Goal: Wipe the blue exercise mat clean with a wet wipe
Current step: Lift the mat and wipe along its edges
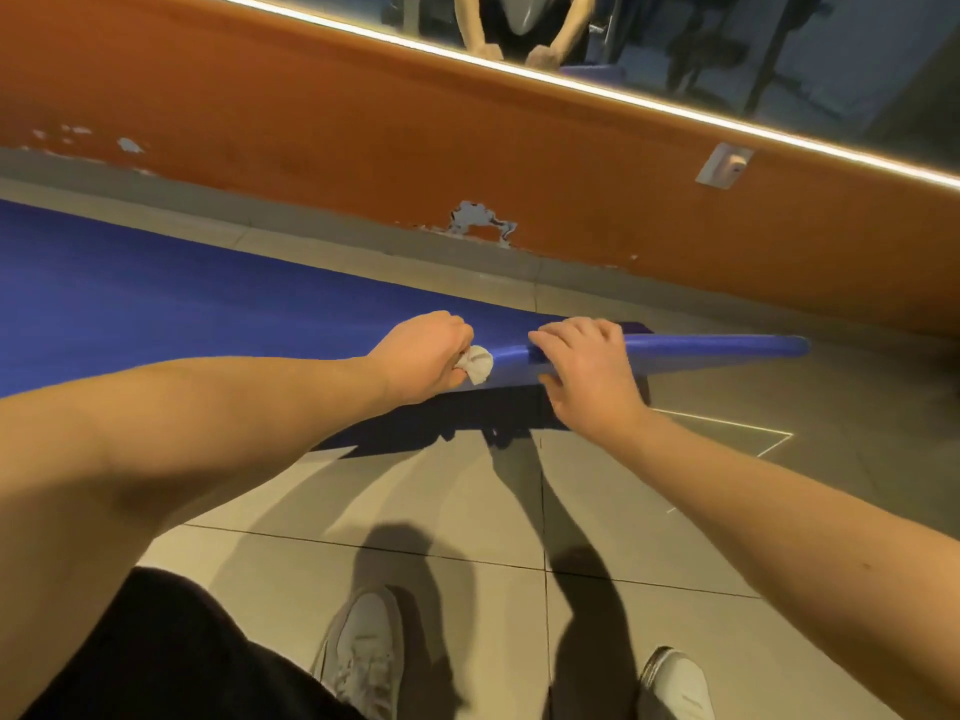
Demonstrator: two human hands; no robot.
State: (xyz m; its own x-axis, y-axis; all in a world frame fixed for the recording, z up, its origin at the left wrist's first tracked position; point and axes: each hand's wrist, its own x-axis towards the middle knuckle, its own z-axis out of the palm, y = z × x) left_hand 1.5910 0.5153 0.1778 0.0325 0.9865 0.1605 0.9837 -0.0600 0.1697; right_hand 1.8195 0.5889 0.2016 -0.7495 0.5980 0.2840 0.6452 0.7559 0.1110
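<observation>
The blue exercise mat (156,304) lies flat on the tiled floor, stretching from the left edge to the middle. Its near end is curled into a thin roll (717,346) lifted off the floor. My left hand (423,356) grips a crumpled white wet wipe (477,363) and holds it against the left part of the roll. Just to the right, my right hand (584,366) has its fingers curled over the roll, thumb below, holding the mat's end up.
An orange wall (363,148) with chipped paint runs behind the mat, with a lit mirror (727,39) above it and a grey baseboard below. Grey floor tiles (467,511) lie in front. My two light shoes (363,657) stand at the bottom.
</observation>
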